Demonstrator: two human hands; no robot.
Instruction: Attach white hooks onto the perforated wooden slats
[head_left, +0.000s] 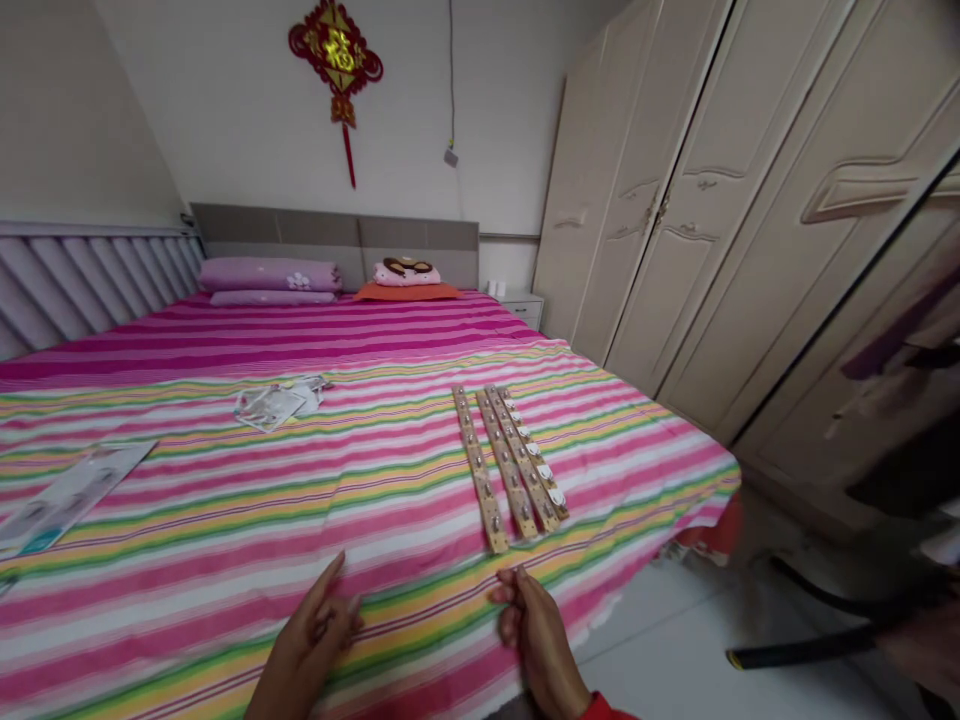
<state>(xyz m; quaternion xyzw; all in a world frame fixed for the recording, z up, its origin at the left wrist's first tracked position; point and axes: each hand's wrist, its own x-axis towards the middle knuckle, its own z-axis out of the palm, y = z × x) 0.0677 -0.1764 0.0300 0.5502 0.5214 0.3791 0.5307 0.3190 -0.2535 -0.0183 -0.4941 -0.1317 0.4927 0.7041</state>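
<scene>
My left hand (306, 632) hovers over the front of the striped cloth (247, 540), index finger stretched out and the other fingers loosely bent, with nothing in it. To its right, my right hand (538, 632) has its fingers curled in; I see nothing between them. Just beyond the right hand lie several narrow tan strips, side by side and apart from it. The leftmost strip (480, 470) and a middle strip (508, 465) carry rows of small metallic pieces. White round pieces (545, 472) line the rightmost strip, which is partly covered by its neighbour.
Clear plastic packets (274, 403) lie on the cloth at centre left, and a long flat package (75, 495) at far left. Folded bedding (270, 275) rests by the headboard (315, 235). A wardrobe (720, 210) stands on the right, beyond the bed's edge.
</scene>
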